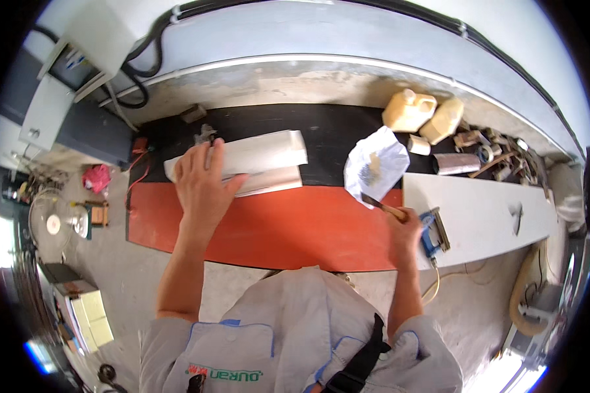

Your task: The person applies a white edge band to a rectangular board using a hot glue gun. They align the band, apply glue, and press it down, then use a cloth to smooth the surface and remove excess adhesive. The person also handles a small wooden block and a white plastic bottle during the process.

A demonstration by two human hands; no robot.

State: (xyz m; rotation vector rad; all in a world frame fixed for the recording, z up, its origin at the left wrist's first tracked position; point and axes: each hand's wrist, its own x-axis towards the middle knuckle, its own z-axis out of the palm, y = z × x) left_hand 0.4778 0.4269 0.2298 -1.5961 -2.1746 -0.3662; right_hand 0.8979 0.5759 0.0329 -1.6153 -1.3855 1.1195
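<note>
My left hand lies with its fingers spread on a long pale panel. A second pale strip lies just in front of that panel, closer to me. My right hand is closed round the wooden handle of a flat, dark-headed tool; I cannot tell whether it is a brush or a scraper. The tool's head reaches the near edge of a crumpled white sheet. A yellowish smear marks the middle of that sheet.
Beside my right hand rests a blue air stapler with a hose, on a white board. Behind are yellowish jugs, a metal cylinder and piled tools. A red board lies before me; a fan stands left.
</note>
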